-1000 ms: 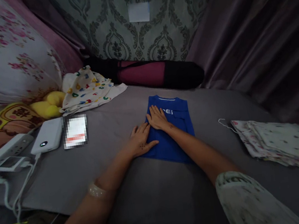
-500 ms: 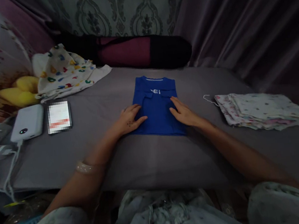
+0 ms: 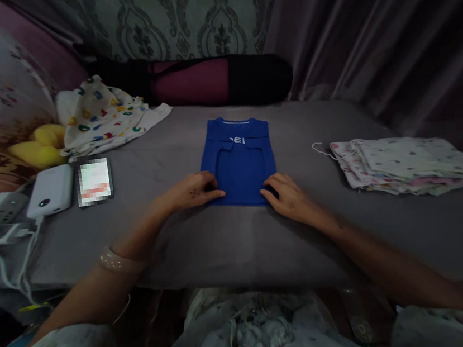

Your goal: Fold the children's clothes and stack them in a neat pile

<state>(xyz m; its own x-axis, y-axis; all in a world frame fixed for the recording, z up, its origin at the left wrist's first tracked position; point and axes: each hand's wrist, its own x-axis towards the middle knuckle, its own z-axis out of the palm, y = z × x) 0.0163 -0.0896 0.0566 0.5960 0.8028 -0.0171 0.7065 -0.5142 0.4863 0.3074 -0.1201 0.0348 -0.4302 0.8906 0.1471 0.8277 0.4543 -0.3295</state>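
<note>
Grip at both ends of the near hem: the left hand [image 3: 195, 190] and right hand [image 3: 291, 197] curve in with thumbs a little apart from the fingers; whether cloth is pinched, I cannot tell. On the grey sheet [image 3: 231, 241], the blue shirt [image 3: 239, 167] lies flat in the middle, collar far, hem near, left of the folded stack [image 3: 407, 160]. Its sleeves seem already turned inward, so the step looks like taking hold of the hem. Folding it upward would call for level corners and undisturbed sleeves.
</note>
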